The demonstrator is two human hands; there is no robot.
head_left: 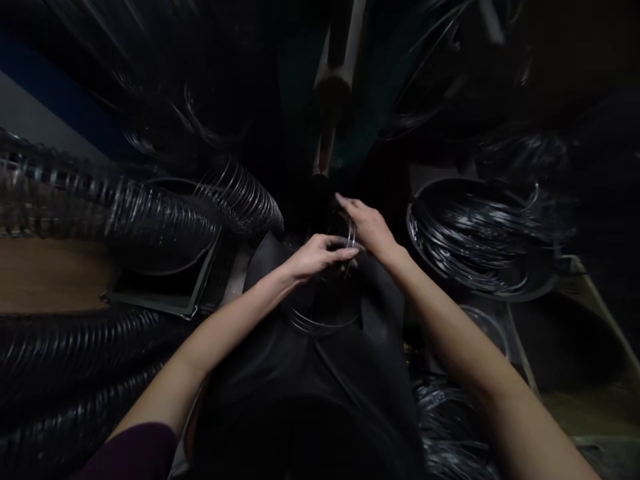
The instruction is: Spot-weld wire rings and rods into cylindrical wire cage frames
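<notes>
Both grips met at the centre of the view, over a dark sheet (310, 347) draped down toward the wearer. The left hand (316, 256) reached in from the lower left with its fingers stretched flat toward the right, thumb above, seemingly pinching a thin wire ring (351, 237); the dim light left it uncertain how tight that pinch was. The right hand (369, 227) lay just beyond and to the right, fingers curled over the same ring's far side, so the ring stood nearly on edge between the two hands, touching both. Below them, a larger wire loop (316, 325) lay on the sheet. Coiled wire in a round pan (480, 240) sat well apart to the right, and spiral-ribbed hoses (150, 220) lay to the left.
</notes>
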